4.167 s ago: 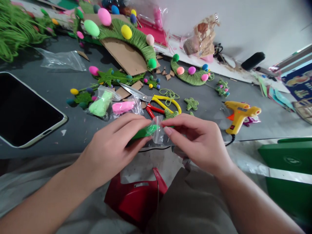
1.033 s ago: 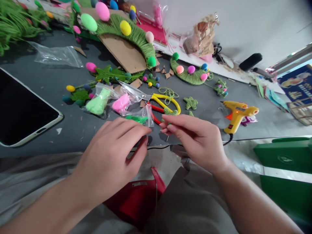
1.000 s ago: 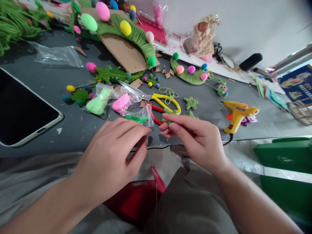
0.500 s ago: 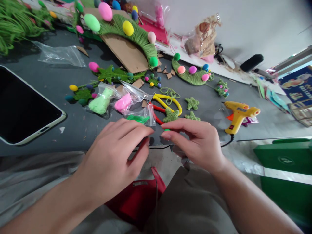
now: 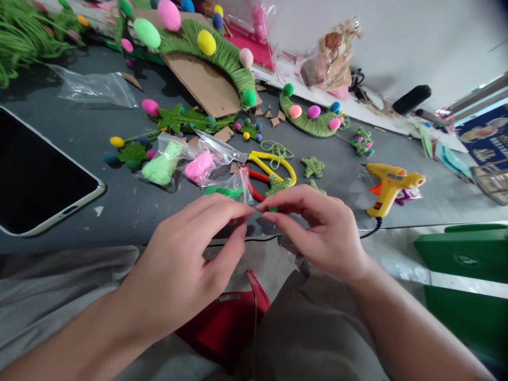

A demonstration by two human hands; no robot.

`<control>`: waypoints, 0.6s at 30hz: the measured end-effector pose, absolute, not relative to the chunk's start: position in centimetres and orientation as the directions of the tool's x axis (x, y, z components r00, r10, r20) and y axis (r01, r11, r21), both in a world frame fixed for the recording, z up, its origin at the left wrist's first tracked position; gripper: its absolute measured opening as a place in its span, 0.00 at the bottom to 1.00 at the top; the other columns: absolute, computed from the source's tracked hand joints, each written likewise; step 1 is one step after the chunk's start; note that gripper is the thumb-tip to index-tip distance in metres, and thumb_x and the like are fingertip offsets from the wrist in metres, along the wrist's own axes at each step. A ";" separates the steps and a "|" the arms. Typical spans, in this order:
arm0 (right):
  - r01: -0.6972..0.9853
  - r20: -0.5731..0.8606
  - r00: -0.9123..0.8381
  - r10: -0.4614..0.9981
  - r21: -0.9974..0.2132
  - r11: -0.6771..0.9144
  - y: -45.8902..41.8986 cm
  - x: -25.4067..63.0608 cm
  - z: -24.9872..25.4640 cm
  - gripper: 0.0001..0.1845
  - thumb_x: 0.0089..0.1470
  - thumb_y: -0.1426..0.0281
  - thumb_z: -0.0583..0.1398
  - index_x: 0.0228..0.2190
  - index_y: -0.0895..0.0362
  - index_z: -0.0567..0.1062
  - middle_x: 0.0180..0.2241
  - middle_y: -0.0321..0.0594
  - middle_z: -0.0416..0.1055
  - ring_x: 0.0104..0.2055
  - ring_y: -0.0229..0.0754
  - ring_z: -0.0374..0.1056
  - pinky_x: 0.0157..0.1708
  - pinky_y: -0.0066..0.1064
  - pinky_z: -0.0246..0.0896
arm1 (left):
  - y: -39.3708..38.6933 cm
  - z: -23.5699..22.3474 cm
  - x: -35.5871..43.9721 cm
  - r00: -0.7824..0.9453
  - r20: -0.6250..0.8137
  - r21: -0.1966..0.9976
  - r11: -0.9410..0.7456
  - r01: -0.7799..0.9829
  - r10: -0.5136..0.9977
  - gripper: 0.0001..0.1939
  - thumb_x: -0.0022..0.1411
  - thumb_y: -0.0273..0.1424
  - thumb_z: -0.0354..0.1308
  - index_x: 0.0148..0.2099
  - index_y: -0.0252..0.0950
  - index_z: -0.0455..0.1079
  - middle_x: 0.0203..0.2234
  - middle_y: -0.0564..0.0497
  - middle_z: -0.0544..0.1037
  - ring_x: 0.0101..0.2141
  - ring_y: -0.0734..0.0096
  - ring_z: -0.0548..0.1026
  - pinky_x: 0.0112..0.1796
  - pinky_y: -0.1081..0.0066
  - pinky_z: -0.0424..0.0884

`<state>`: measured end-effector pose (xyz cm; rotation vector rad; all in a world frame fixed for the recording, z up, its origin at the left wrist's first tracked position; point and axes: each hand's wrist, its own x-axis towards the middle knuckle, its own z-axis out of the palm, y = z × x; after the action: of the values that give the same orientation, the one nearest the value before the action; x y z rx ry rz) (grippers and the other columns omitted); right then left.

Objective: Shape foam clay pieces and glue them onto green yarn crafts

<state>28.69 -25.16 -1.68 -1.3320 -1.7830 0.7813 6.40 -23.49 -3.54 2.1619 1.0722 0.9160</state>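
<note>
A small piece of bright green modelling clay [image 5: 273, 209] is between the thumb and index finger of my right hand [image 5: 321, 230], largely hidden by them. My left hand [image 5: 194, 246] is close on the left, its index fingertip almost meeting the right one. Thumb and index of this hand are apart, and I see nothing between them. Just beyond the fingers lie an opened bag of green clay [image 5: 224, 191], a yarn-wrapped star [image 5: 278, 185] and scissors [image 5: 291, 168] with yellow and red handles. Bags of pink clay [image 5: 199, 166] and pale green clay [image 5: 162, 163] sit further left.
A phone [image 5: 43, 174] lies at the left of the grey table [image 5: 135, 217]. To the right rests a yellow glue gun [image 5: 391, 185], its cord over the edge. Behind are a green yarn-wrapped arch [image 5: 226, 55] with coloured balls, a smaller crescent [image 5: 305, 124] and cardboard scraps [image 5: 275, 121].
My right thumb and index have parted slightly, showing more of the green clay. The left index fingertip has come nearer to the right hand, and the left thumb has dropped away from it.
</note>
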 end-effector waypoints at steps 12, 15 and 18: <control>0.508 0.460 -0.263 0.848 -0.681 0.527 -24.6 28.8 -1.9 0.06 0.58 0.71 0.72 0.39 0.52 0.84 0.41 0.41 0.80 0.42 0.41 0.77 0.46 0.36 0.77 | -23.1 -2.8 7.1 0.452 -0.072 0.996 0.091 -0.020 0.889 0.09 0.69 0.31 0.66 0.50 0.45 0.81 0.42 0.55 0.88 0.41 0.65 0.88 0.40 0.74 0.87; 0.526 0.485 -0.285 0.827 -0.642 0.558 -24.7 28.6 -1.9 0.05 0.58 0.73 0.72 0.37 0.53 0.83 0.41 0.42 0.78 0.43 0.41 0.77 0.46 0.36 0.76 | -22.8 -3.4 7.0 0.563 -0.185 0.954 0.284 -0.093 0.805 0.09 0.72 0.34 0.64 0.52 0.46 0.81 0.45 0.52 0.88 0.44 0.61 0.88 0.45 0.67 0.88; 0.532 0.487 -0.306 0.818 -0.625 0.571 -24.8 28.3 -2.0 0.05 0.59 0.73 0.71 0.38 0.53 0.82 0.42 0.42 0.77 0.43 0.40 0.76 0.46 0.35 0.76 | -22.7 -3.9 7.0 0.550 -0.237 0.919 0.369 -0.141 0.800 0.08 0.71 0.35 0.66 0.50 0.47 0.83 0.44 0.52 0.88 0.44 0.64 0.87 0.45 0.70 0.87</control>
<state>28.35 -24.78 -1.98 -1.0802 -1.9899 0.4463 7.03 -22.74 -3.87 1.0175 0.7755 0.6886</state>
